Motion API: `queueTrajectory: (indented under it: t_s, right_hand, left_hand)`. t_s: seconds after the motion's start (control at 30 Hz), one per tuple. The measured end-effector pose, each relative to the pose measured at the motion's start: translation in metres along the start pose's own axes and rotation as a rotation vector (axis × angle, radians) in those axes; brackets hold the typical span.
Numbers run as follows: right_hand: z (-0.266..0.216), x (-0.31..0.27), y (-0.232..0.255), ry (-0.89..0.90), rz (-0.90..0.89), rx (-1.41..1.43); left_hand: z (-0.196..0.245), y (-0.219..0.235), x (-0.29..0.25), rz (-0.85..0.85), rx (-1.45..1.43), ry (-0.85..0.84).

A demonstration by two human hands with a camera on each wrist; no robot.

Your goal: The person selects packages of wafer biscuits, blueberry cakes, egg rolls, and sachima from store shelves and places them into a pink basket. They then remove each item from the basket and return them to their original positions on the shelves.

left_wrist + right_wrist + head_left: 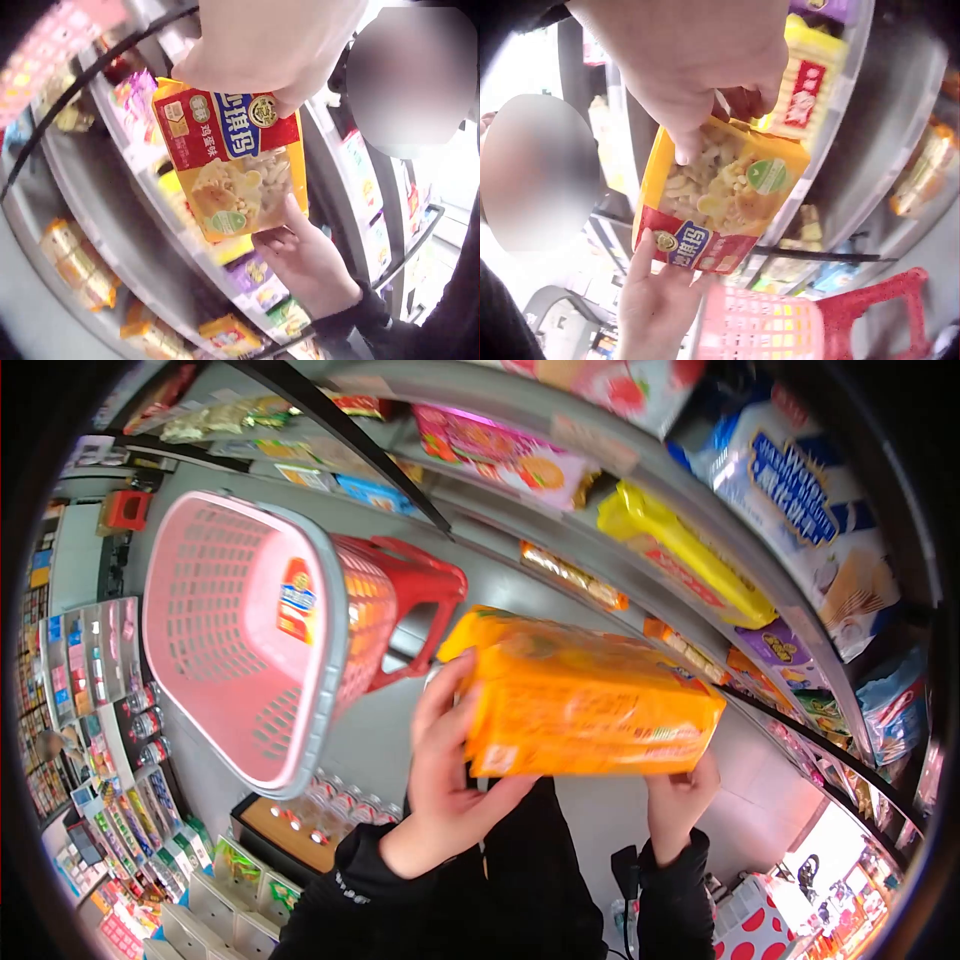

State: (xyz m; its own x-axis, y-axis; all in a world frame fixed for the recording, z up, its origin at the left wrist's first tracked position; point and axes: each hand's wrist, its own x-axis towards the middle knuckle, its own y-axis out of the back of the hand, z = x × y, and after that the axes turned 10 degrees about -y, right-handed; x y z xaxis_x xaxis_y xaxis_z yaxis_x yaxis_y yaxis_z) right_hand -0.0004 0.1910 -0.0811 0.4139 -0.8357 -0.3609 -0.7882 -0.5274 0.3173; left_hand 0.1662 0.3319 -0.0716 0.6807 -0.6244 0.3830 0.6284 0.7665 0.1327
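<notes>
An orange snack package [590, 700] is held between both hands in front of the shelves. My left hand [450, 770] grips its left end, thumb along the lower edge and fingers on the far side. At the lower right corner my right hand [680, 800] pinches it. The left wrist view shows the package's printed face [232, 165] with red and blue lettering, the left hand [262, 52] at the top and the right hand [307, 262] below. In the right wrist view the right hand [697, 67] holds the package [720, 199] by its upper edge.
A pink basket [330, 660] with a grey rim stands at the left, a red and yellow package [297, 600] inside. Shelves of snacks, among them a yellow package [685, 555], curve along the top and right. Bottles [335, 805] stand on a low wooden surface.
</notes>
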Motion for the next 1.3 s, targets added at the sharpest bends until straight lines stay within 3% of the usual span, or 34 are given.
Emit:
queueTrajectory:
  t_s: [0.07,0.1,0.13,0.17,0.2,0.3,0.33,0.4,0.57,0.63,0.67,0.73,0.8,0.83,0.93,1.0,1.07,1.13,1.17,1.2,1.23,1.27,1.3]
  right_hand:
    - [-0.043,-0.014,-0.020,0.152,-0.081,-0.110]
    - [-0.070,-0.020,-0.031,0.199,-0.147,-0.114]
    - [-0.096,-0.025,-0.045,0.243,-0.210,-0.118]
    - [-0.114,-0.028,-0.060,0.339,-0.294,-0.112]
    - [-0.130,-0.029,-0.076,0.434,-0.375,-0.107]
    - [-0.161,-0.036,-0.136,0.619,-0.563,0.032]
    - [-0.168,-0.039,-0.160,0.664,-0.578,0.097]
    - [-0.185,-0.051,-0.199,0.613,-0.579,0.026]
    - [-0.165,-0.072,-0.288,0.384,-0.606,-0.153]
    - [-0.143,-0.069,-0.316,0.123,-0.724,-0.041]
    - [-0.134,-0.063,-0.326,0.123,-0.725,-0.046]
    - [-0.116,-0.049,-0.340,-0.175,-0.790,0.148]
    - [-0.088,-0.041,-0.353,-0.369,-0.715,0.305]
    - [-0.085,-0.037,-0.353,-0.493,-0.640,0.292]
    - [-0.076,-0.021,-0.351,-0.588,-0.573,0.446]
    - [-0.071,-0.019,-0.355,-0.576,-0.521,0.437]
    - [-0.068,-0.018,-0.360,-0.417,-0.384,0.371]
    - [-0.071,-0.016,-0.359,-0.353,-0.348,0.294]
    - [-0.073,-0.015,-0.358,-0.287,-0.319,0.216]
    - [-0.080,-0.017,-0.356,-0.286,-0.309,0.219]
    - [-0.087,-0.025,-0.353,-0.214,-0.288,0.008]
    - [-0.094,-0.031,-0.349,-0.142,-0.266,-0.203]
    - [-0.098,-0.036,-0.346,-0.105,-0.332,-0.206]
  left_hand:
    - [0.038,0.045,0.012,0.020,0.206,0.165]
    - [0.047,0.065,0.023,0.090,0.297,0.009]
    - [0.069,0.078,0.033,0.191,0.295,0.187]
    - [0.066,0.116,0.017,0.424,-0.275,0.320]
    - [0.066,0.147,0.019,0.411,-0.270,0.311]
    - [0.065,0.213,0.028,0.724,-0.387,0.095]
    - [0.062,0.221,0.051,0.546,0.355,-0.055]
    - [0.041,0.274,0.064,0.451,0.250,-0.015]
    - [-0.021,0.324,0.094,0.232,0.283,0.347]
    - [-0.051,0.335,0.095,0.109,0.317,0.526]
    - [-0.067,0.337,0.094,0.038,0.350,0.622]
    - [-0.096,0.333,0.092,-0.148,0.442,0.656]
    - [-0.124,0.328,0.092,-0.366,0.522,0.699]
    - [-0.127,0.320,0.097,-0.366,0.515,0.700]
    - [-0.137,0.294,0.108,-0.449,0.434,0.781]
    - [-0.157,0.285,0.102,-0.449,0.418,0.775]
    - [-0.173,0.286,0.098,-0.457,0.411,0.808]
    - [-0.164,0.284,0.104,-0.460,0.143,1.003]
    - [-0.157,0.284,0.108,-0.470,0.141,0.997]
    - [-0.149,0.284,0.111,-0.350,0.052,1.065]
    - [-0.144,0.285,0.111,-0.229,-0.038,1.133]
    - [-0.146,0.287,0.109,-0.238,-0.039,1.130]
    - [-0.148,0.291,0.107,-0.226,-0.075,1.114]
